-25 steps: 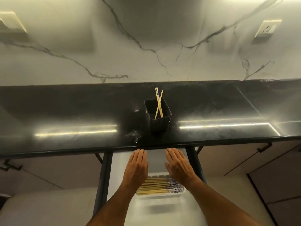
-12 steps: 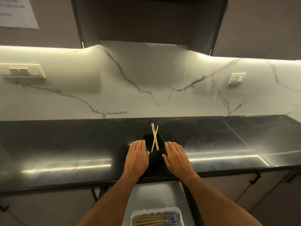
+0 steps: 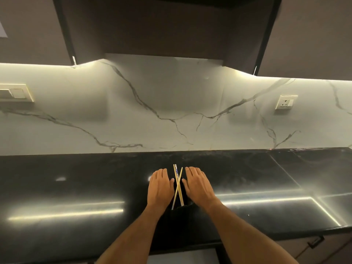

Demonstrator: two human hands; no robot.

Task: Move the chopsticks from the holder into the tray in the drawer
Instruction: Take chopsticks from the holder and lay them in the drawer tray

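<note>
Three light wooden chopsticks [image 3: 178, 184], one with a blue-patterned end, stand crossed in a black holder [image 3: 188, 203] on the dark countertop [image 3: 76, 183]. The holder is hard to make out against the counter. My left hand [image 3: 160, 187] lies palm down just left of the chopsticks, and my right hand [image 3: 198, 185] mirrors it on the right. Both thumbs sit close to the sticks, and neither hand grips anything. A pale strip of the open drawer [image 3: 181, 257] shows at the bottom edge; the tray is out of view.
A white marble backsplash [image 3: 171, 111] rises behind the counter, with a switch plate [image 3: 15, 93] on the left and a socket [image 3: 285, 101] on the right. Dark upper cabinets [image 3: 163, 25] hang overhead. A cabinet handle [image 3: 315, 242] sits below the counter's right front edge.
Both hands rose from over the tray in the drawer to either side of the holder on the counter. The view tilted upward, and the tray dropped out of sight.
</note>
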